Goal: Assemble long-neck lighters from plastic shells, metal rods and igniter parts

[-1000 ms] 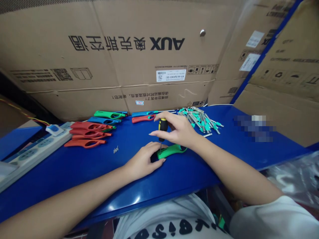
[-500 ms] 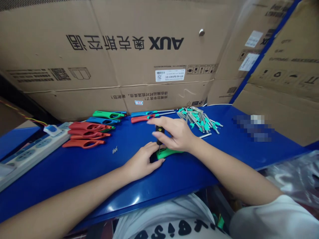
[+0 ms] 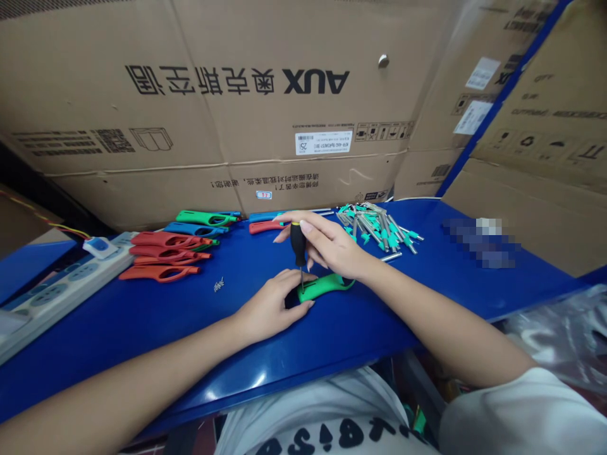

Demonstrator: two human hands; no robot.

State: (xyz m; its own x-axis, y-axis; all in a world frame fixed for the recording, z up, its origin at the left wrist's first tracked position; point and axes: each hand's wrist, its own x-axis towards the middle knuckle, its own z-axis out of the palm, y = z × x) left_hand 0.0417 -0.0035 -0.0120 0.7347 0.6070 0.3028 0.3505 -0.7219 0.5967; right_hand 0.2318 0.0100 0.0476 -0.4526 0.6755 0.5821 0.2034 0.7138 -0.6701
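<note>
Evidently we were at the screwdriving step: our right hand [image 3: 334, 248] held the screwdriver [image 3: 298, 245] nearly upright between thumb and fingers, its tip at the left end of the green handle [image 3: 326, 288], which our left hand [image 3: 271, 308] clasped against the table [image 3: 370, 332]. Screws [image 3: 219, 285] lay further left. Turning, we judged, called for a straight shaft and steady handle.
</note>
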